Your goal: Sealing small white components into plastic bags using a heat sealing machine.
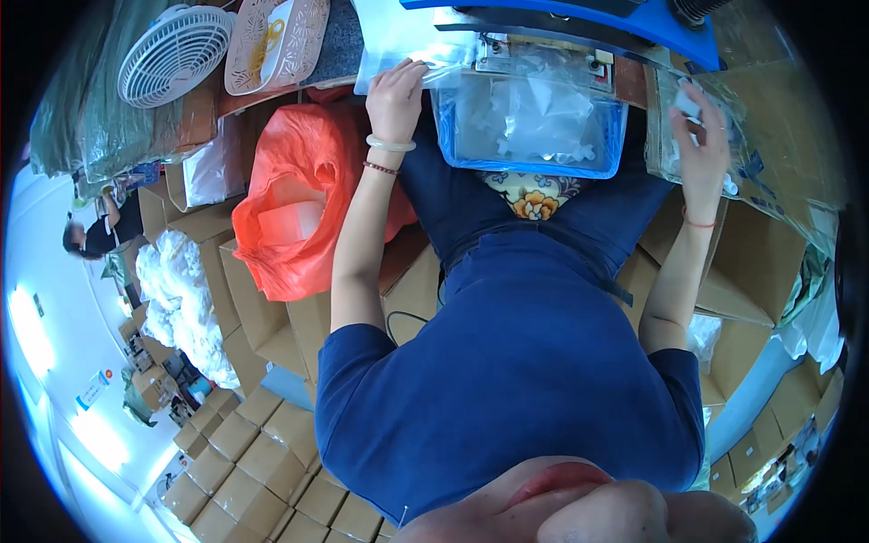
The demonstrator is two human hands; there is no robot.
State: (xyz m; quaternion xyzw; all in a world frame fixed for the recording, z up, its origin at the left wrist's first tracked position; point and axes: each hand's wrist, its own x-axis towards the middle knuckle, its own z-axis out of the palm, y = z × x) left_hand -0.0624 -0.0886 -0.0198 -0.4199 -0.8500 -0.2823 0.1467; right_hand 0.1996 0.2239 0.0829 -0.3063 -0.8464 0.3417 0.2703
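- the left hand [395,90] lies with its fingers curled down on a clear plastic bag [389,41], pinching the bag's edge just beside the left rim of the clear plastic bin [529,122]; a pale bangle and a thin red cord sit on that wrist.
- the right hand [701,136] is raised to the right of the bin, fingers closed round a small white piece [688,104] — what kind of piece is too small to tell.
- the clear plastic bin, with a blue rim, rests on the person's lap in front of the blue machine [579,18]; it holds a heap of small clear packets, white bits showing through.
- right of the bin, behind the right hand, hangs another clear bag [665,136] with pale contents.
- left of the bin, an orange plastic bag [294,199] sags open over brown cardboard boxes [258,299].
- further left of the bin and higher up, a pink openwork basket [276,41] and a small white fan [172,54] sit on the bench.
- well to the left of the bin, beyond the boxes, a heap of white packing [186,299] lies on the floor — and another person [95,231] in dark clothes bends near it.
- right of the bin, more cardboard boxes [751,262] stand stacked beside the person's right arm.
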